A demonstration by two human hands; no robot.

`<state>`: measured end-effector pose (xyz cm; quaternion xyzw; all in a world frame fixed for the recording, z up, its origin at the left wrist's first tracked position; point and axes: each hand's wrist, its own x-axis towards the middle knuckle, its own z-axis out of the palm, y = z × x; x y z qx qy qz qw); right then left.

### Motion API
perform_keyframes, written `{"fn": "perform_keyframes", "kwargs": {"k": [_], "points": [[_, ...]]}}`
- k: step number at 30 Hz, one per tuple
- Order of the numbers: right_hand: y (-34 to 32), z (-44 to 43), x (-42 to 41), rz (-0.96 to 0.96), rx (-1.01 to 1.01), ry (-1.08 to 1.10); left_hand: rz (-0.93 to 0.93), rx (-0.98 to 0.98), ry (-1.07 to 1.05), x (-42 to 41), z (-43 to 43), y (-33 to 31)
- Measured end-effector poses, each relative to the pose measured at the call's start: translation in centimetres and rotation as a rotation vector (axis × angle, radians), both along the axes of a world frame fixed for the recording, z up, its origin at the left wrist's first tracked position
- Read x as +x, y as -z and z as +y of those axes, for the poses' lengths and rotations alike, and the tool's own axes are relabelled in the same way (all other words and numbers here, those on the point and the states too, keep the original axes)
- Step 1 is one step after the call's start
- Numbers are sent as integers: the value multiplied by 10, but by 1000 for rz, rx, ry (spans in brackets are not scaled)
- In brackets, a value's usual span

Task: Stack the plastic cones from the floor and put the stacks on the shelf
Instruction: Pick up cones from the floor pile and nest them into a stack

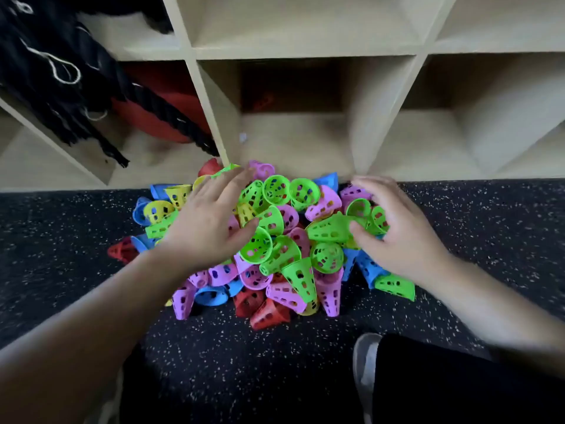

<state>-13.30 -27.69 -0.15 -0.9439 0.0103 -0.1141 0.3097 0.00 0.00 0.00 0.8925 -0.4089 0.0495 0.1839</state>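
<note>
A loose pile of several perforated plastic cones (pixel 275 240) in green, pink, blue, yellow and red lies on the dark speckled floor (pixel 61 240), right in front of the wooden cubby shelf (pixel 293 139). My left hand (pixel 208 221) lies flat over the pile's left side with fingers spread, holding nothing. On the right side, my right hand (pixel 394 228) pinches a green cone (pixel 330 228) that lies on its side, thumb at its wide rim. A small red cone shape shows blurred deep inside the middle cubby.
Black ropes (pixel 61 87) and a red ball (pixel 159 114) fill the left cubby. The right cubby (pixel 458 133) stands open. My shoe (pixel 367 371) and dark trouser leg sit at the lower right on the floor.
</note>
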Motion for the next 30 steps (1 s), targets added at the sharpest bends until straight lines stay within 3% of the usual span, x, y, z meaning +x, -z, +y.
{"fn": "perform_keyframes", "kwargs": {"k": [4, 9, 14, 22, 25, 30], "points": [[41, -1, -13, 150, 39, -4, 221, 43, -145, -6, 4, 47], [65, -2, -18, 237, 50, 6, 227, 97, -165, -6, 11, 87], [70, 2, -21, 243, 19, -17, 229, -38, -342, -10, 4, 98], [55, 22, -29, 154, 33, -64, 477, -319, -547, -35, -1, 67], [40, 39, -31, 223, 118, -119, 643, -460, -512, -55, -12, 49], [37, 60, -35, 315, 193, -199, 819, -517, -385, -88, -36, 28]]}}
